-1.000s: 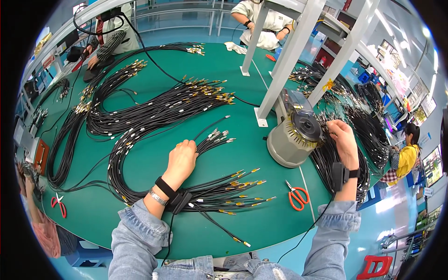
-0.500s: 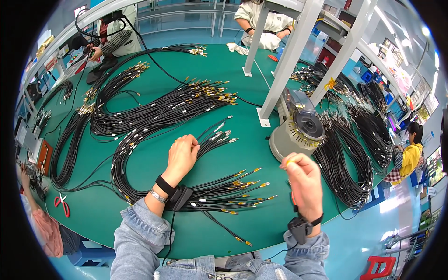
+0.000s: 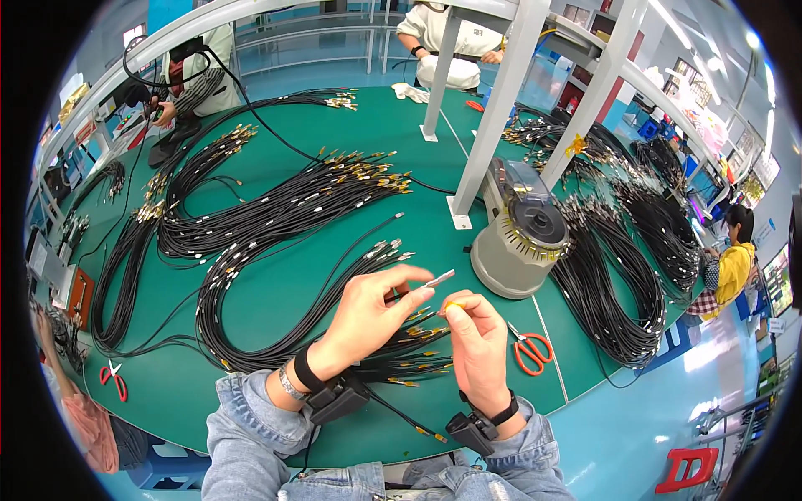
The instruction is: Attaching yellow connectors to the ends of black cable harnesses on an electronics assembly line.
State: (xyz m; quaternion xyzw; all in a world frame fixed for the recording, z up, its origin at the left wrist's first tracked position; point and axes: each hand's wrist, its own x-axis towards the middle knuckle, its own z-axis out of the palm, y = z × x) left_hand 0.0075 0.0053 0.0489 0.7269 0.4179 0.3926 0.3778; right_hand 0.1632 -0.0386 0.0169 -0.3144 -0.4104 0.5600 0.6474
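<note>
My left hand (image 3: 368, 313) pinches the silver-tipped end of a black cable (image 3: 437, 279) between thumb and fingers, lifted a little above the green table (image 3: 284, 292). My right hand (image 3: 478, 342) is close beside it, fingers closed on a small yellow piece (image 3: 452, 307) just below the cable tip. Under both hands lies a bundle of black cables with gold connectors (image 3: 409, 359). Both wrists wear black straps with small devices.
A grey round machine with a clear lid (image 3: 520, 238) stands right of my hands, orange scissors (image 3: 530, 349) in front of it. Looped black cable bundles (image 3: 276, 209) cover the table, more (image 3: 626, 267) at right. White frame posts (image 3: 493, 108) rise behind. Other people work around the table.
My right hand came back from the grey machine to the middle and now meets my left hand. The left hand has lifted one cable end off the bundle.
</note>
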